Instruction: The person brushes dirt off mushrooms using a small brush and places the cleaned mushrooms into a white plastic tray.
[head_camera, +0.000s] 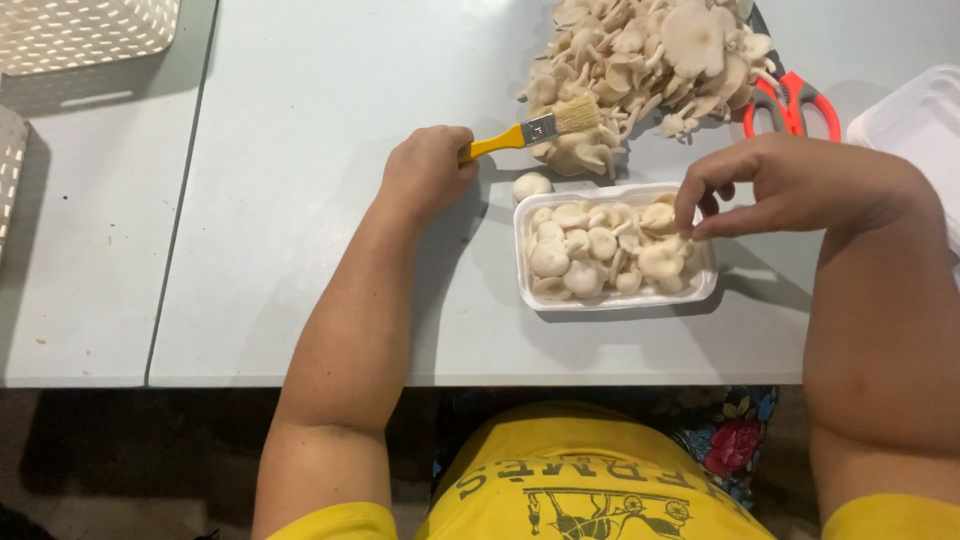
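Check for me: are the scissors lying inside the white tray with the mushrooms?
No, the scissors lie on the table beside the loose mushroom pile, behind the white tray.

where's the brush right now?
Head view, upper middle of the table: the left hand holds the yellow-handled brush, bristles resting on the loose mushroom pile, just above the white tray.
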